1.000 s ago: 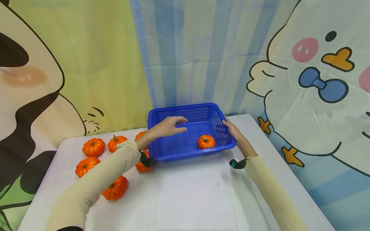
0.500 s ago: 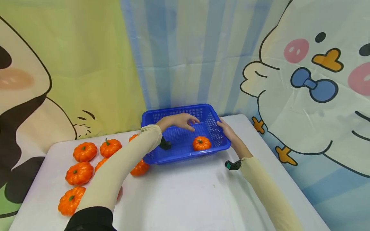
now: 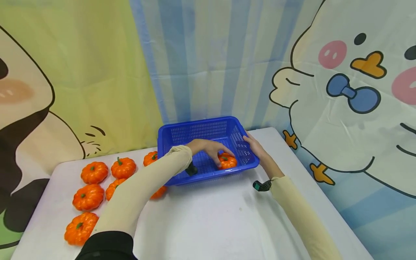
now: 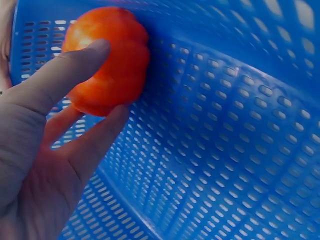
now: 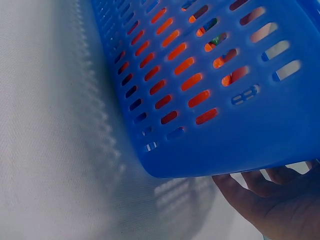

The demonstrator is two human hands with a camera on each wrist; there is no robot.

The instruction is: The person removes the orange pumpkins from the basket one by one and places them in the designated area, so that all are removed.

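My left hand (image 3: 212,150) reaches down into a blue plastic basket (image 3: 185,130) and grips a small orange pumpkin (image 3: 228,161) in its near right corner. In the left wrist view the thumb presses on the pumpkin (image 4: 120,65) while fingertips touch its lower side. At the basket's right end my right hand (image 3: 256,146) holds the rim. The right wrist view has its fingers (image 5: 240,192) at the basket's edge, with the pumpkin's orange showing through the slots of the basket wall (image 5: 200,145).
Several more pumpkins lie on the white table left of the basket, among them one at the front (image 3: 79,229) and one at the back (image 3: 123,168). My left sleeve (image 3: 139,191) hides part of them. A printed curtain (image 3: 201,65) hangs right behind the basket.
My left hand has moved right and down inside the basket and taken hold of the pumpkin there. My right hand stays on the rim. The head view has shifted slightly.
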